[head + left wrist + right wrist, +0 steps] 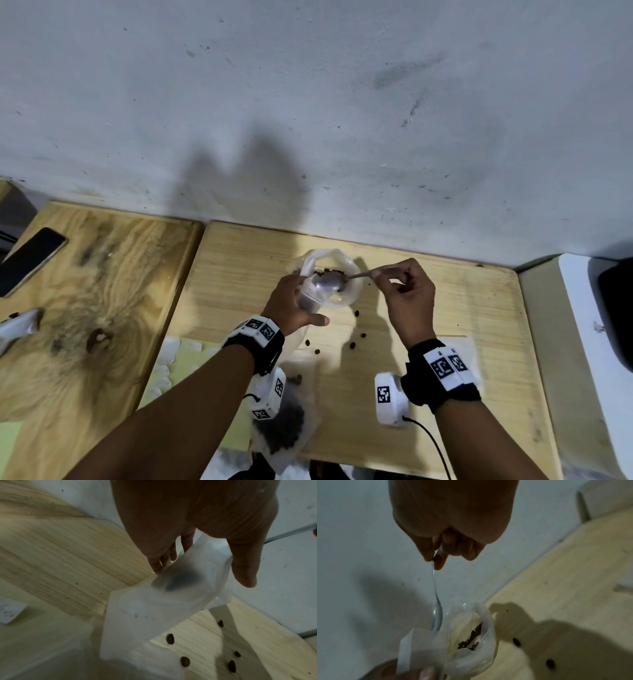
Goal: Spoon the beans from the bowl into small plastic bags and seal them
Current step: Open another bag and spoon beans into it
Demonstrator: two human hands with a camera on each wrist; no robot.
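Note:
My left hand (291, 306) grips a small translucent plastic bag (310, 296) by its upper part, thumb (243, 569) on one side and fingers (163, 562) on the other. A dark patch shows through the bag (171, 601). My right hand (400, 287) pinches the handle of a metal spoon (329, 282); the spoon's head (436, 616) sits at the bag's mouth (423, 646). Right behind stands the white bowl (352, 294) with a few dark beans (471, 638) in it. Both hands hover over the bowl near the wall.
Loose beans (356, 313) lie scattered on the wooden table (445, 325) in front of the bowl. A bag filled with beans (284, 425) lies near the front edge. A phone (29, 260) rests on the left table, and a white appliance (589, 342) stands at the right.

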